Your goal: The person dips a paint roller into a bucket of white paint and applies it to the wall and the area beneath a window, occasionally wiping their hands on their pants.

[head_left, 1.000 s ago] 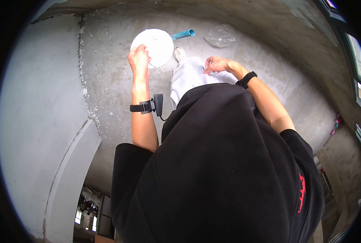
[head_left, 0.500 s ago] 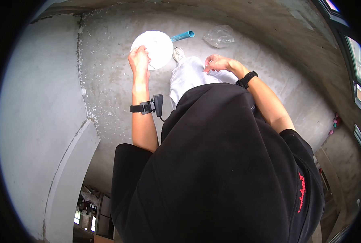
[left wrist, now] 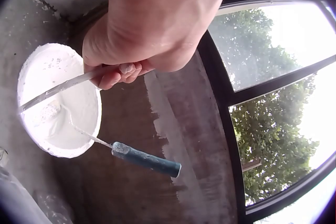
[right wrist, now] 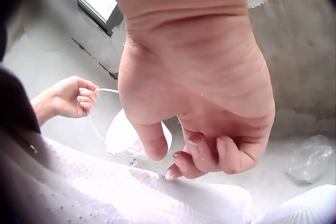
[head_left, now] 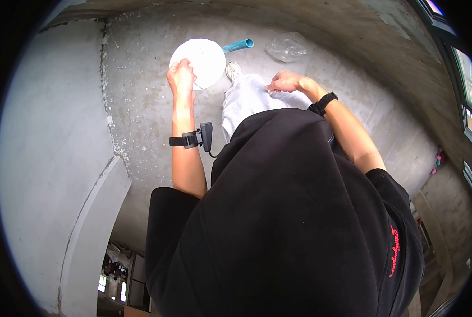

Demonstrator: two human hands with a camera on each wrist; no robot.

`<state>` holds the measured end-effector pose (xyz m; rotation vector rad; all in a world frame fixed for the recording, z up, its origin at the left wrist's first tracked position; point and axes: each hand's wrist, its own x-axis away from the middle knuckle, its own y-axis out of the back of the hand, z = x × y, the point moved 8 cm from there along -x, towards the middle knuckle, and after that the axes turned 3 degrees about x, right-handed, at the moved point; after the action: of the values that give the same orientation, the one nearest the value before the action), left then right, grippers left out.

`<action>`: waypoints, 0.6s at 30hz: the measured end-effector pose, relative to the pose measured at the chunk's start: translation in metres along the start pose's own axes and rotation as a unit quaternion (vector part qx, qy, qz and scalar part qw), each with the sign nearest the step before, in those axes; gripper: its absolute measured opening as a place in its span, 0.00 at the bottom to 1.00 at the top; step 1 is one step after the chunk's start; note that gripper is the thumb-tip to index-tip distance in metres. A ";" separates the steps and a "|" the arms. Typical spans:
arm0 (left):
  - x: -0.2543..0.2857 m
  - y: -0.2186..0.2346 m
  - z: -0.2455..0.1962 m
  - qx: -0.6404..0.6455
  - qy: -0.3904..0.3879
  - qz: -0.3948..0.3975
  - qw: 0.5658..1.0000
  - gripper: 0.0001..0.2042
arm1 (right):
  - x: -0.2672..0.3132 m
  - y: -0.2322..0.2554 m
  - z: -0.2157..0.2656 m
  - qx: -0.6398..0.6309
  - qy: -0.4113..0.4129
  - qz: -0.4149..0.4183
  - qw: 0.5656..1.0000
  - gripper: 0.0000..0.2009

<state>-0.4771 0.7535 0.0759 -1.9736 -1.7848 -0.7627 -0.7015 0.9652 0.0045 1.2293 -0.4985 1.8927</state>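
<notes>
My left hand [head_left: 181, 79] grips the thin bail handle [left wrist: 60, 87] of a white bucket [left wrist: 95, 121], fingers curled round it. Seen from the left wrist, the bucket has white paint on its inside, and a paint roller leans in it. The roller's blue handle [left wrist: 147, 161] sticks out over the rim; its head [left wrist: 50, 111] lies in the bucket, coated white. My right hand [right wrist: 194, 92] hangs with loosely curled fingers and holds nothing, just over the white trousers [head_left: 246, 100].
A crumpled clear plastic bag [head_left: 287, 47] lies on the concrete floor [head_left: 146, 100], right of the roller handle. A pale wall [head_left: 51, 132] runs along the left, with white specks at its foot. Dark-framed windows [left wrist: 233, 98] stand beyond the bucket. A shoe [head_left: 234, 70] is beside the bucket.
The right hand's fingers have shifted slightly and curled a little more. My left hand keeps its grip on the bucket's handle, almost still.
</notes>
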 end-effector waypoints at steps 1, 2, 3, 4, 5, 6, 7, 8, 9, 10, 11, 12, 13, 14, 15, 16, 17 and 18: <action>0.000 0.000 -0.001 -0.002 -0.004 0.000 1.000 0.07 | 0.001 -0.003 0.001 0.025 -0.003 0.018 1.000 0.25; 0.001 0.000 -0.002 -0.003 -0.003 0.001 1.000 0.07 | 0.003 -0.004 0.004 0.023 -0.004 0.018 1.000 0.25; 0.001 0.000 -0.002 -0.002 0.000 0.002 1.000 0.06 | 0.005 -0.007 0.005 0.026 -0.006 0.027 0.999 0.28; 0.001 -0.001 -0.002 -0.001 0.003 0.003 1.000 0.05 | 0.007 -0.009 0.005 0.028 -0.008 0.036 0.999 0.30; 0.002 -0.001 -0.002 -0.001 0.003 0.003 1.000 0.05 | 0.007 -0.009 0.006 0.028 -0.008 0.036 0.999 0.30; 0.002 -0.002 -0.002 0.000 0.004 0.004 1.000 0.05 | 0.007 -0.009 0.007 0.033 -0.009 0.041 0.999 0.29; 0.002 -0.002 -0.003 0.001 0.004 0.004 1.000 0.05 | 0.006 -0.011 0.007 0.037 -0.010 0.045 0.998 0.28; 0.003 -0.002 -0.004 0.001 0.004 0.004 1.000 0.05 | 0.005 -0.011 0.007 0.037 -0.010 0.045 0.998 0.28; 0.004 -0.002 -0.004 -0.002 0.006 0.003 1.000 0.05 | 0.004 -0.013 0.007 0.033 -0.006 0.046 0.998 0.28; 0.004 -0.002 -0.004 -0.006 0.007 0.001 1.000 0.05 | 0.003 -0.014 0.008 0.028 -0.002 0.048 0.998 0.28; 0.003 -0.001 -0.004 -0.005 0.007 0.001 1.000 0.05 | 0.003 -0.014 0.007 0.028 -0.002 0.047 0.998 0.28; 0.003 -0.001 -0.004 -0.005 0.005 0.003 1.000 0.06 | 0.002 -0.015 0.006 0.027 -0.004 0.052 0.998 0.27; 0.003 -0.001 -0.003 -0.004 0.004 0.004 1.000 0.07 | 0.002 -0.016 0.007 0.026 -0.007 0.057 0.998 0.27; 0.002 0.000 -0.003 -0.003 0.004 0.004 1.000 0.07 | 0.002 -0.016 0.007 0.027 -0.007 0.057 0.998 0.27; 0.002 0.000 -0.002 -0.001 0.004 0.002 1.000 0.07 | 0.002 -0.017 0.007 0.030 -0.008 0.064 0.997 0.26; 0.003 -0.001 -0.004 0.000 0.005 0.000 1.000 0.07 | 0.004 -0.016 0.007 0.032 -0.009 0.072 0.997 0.26; 0.004 -0.002 -0.005 0.000 0.006 0.000 1.000 0.07 | 0.005 -0.016 0.008 0.032 -0.009 0.072 0.997 0.26; 0.004 -0.002 -0.005 -0.001 0.008 0.000 1.000 0.06 | 0.006 -0.017 0.008 0.021 -0.012 0.078 0.997 0.25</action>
<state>-0.4798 0.7544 0.0822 -1.9638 -1.7757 -0.7783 -0.6847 0.9724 0.0112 1.2735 -0.5840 2.0311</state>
